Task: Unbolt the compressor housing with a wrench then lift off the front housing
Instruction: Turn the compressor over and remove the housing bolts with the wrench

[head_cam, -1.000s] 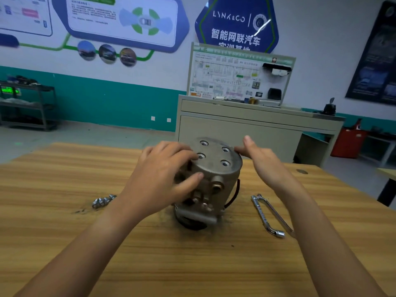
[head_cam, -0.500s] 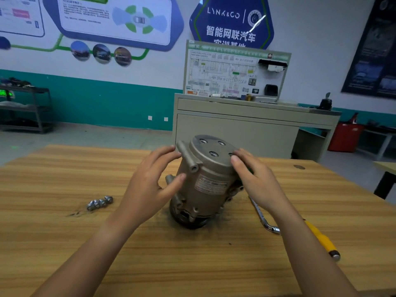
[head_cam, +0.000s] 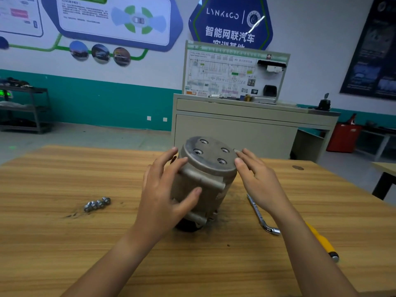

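The grey metal compressor [head_cam: 211, 168] stands upright on the wooden table [head_cam: 64, 243]; its round top housing shows several empty bolt holes. My left hand [head_cam: 165, 196] grips its left side, thumb across the front of the body and fingers reaching round the back. My right hand [head_cam: 257, 179] is at the right rim of the top housing, fingers fairly straight with the tips touching the edge. The L-shaped socket wrench [head_cam: 260, 215] lies on the table just right of the compressor, partly hidden by my right forearm. Several removed bolts [head_cam: 97, 204] lie in a row to the left.
A yellow-handled screwdriver [head_cam: 321, 241] lies at the right, beside my right forearm. Dark grime marks the table around the compressor base. Beyond the table's far edge stands a beige cabinet [head_cam: 235, 129] with a training board on it.
The compressor has been turned about its upright axis, so a different side faces me. My right hand has moved from the side of the body up to the top rim.
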The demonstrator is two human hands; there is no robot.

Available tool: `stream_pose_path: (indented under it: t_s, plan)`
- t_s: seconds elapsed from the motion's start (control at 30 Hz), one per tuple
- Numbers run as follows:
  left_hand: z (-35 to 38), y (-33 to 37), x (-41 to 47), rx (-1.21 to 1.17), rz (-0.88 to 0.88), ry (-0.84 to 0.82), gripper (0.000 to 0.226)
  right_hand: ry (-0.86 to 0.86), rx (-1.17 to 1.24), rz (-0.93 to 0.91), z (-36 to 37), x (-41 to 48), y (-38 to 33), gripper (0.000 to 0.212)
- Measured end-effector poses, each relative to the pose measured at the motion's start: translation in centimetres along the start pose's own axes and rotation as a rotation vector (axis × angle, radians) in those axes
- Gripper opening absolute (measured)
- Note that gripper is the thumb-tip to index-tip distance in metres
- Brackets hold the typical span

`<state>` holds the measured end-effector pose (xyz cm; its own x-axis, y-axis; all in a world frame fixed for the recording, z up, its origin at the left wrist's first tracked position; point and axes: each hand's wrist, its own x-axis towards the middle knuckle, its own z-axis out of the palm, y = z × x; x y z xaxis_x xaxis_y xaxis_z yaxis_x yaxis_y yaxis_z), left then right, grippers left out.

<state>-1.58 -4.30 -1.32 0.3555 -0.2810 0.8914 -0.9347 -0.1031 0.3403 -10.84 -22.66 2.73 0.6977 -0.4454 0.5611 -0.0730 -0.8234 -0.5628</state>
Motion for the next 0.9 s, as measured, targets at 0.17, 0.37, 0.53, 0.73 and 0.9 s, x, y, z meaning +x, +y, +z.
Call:
stream_pose_path:
  t_s: [0.17, 0.37, 0.53, 0.73, 0.9]
  plan:
    - [1.1, 1.1, -0.7, 0.134, 0.130, 0.053, 0.051, 0.044, -0.230, -0.073, 0.2, -1.2, -1.5, 0.054]
    - [0.2, 0.3, 0.3, 0.278, 0.100, 0.100, 0.041, 0.068, -0.250, -0.196, 0.4, -2.0, -2.5, 0.060]
    - [-0.8, -1.4, 0.5, 0.248, 0.098, 0.123, 0.039, 0.242, -0.138, -0.431, 1.0, -1.4, -1.7, 0.034]
    - [-0.8, -3.6, 0.7, 0.129, 0.023, 0.155, 0.039, 0.317, 0.058, -0.528, 3.3, 0.1, -1.7, 0.038]
    - [-1.3, -5.3, 1.9, -0.046, -0.165, 0.153, 0.033, 0.153, 0.212, -0.366, 5.6, 2.5, -3.1, 0.037]
